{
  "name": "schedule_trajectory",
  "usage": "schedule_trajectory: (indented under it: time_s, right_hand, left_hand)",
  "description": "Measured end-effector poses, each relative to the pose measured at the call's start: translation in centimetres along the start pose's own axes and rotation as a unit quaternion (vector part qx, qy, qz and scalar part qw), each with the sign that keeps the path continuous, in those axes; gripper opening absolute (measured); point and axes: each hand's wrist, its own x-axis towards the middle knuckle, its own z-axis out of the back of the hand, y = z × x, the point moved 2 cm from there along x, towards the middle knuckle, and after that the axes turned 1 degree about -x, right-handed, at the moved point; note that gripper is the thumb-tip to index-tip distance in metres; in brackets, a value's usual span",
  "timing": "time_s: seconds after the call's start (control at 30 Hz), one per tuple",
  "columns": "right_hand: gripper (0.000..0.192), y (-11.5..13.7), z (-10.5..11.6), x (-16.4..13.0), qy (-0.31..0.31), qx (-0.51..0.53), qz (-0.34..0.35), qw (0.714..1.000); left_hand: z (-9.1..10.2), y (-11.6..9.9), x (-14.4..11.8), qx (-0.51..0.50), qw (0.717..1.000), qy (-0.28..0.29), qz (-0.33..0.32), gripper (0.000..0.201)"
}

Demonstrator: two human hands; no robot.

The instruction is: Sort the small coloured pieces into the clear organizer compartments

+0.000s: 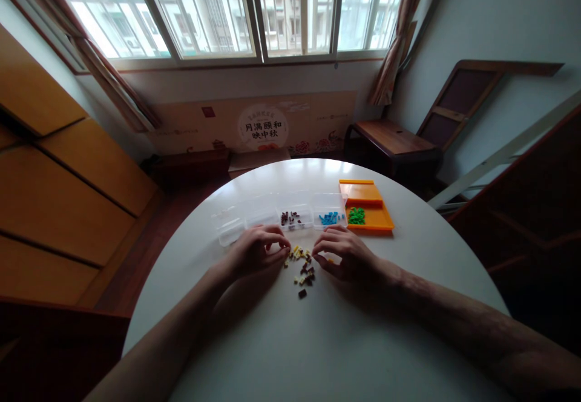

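Note:
A loose pile of small building bricks [307,276], dark brown, cream and yellow, lies on the white table between my hands. At the pile's left edge is my left hand [254,250], thumb and forefinger brought together in a pinch. My right hand [342,252] mirrors it on the other side, its fingertips closed beside the yellow bricks [297,250]. Whatever either pinch holds is too small to make out. Just beyond the hands stands a clear plastic compartment box [263,219]. Brown bricks [290,218] sit in one compartment and blue bricks [330,218] in another.
An orange tray [381,217] with green bricks [356,215] adjoins the clear box on the right. The round white table [281,347] has its curved far edge near a printed carton [318,120] under the window. A wooden chair [394,135] stands at the back right.

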Motion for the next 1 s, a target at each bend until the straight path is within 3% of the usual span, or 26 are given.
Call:
schedule_trajectory:
  time_s: [0.27, 1.0]
  right_hand:
    - [0.010, -0.1, -0.1, -0.2, 0.010, 0.004, 0.005, 1.000]
    - [0.010, -0.2, -0.4, -0.5, 0.030, -0.013, -0.027, 0.999]
  left_hand:
    - [0.2, -0.9, 0.1, 0.003, 1.000, 0.005, -0.019, 0.009]
    - [-1.1, -0.3, -0.1, 0.020, 1.000, 0.025, -0.001, 0.013]
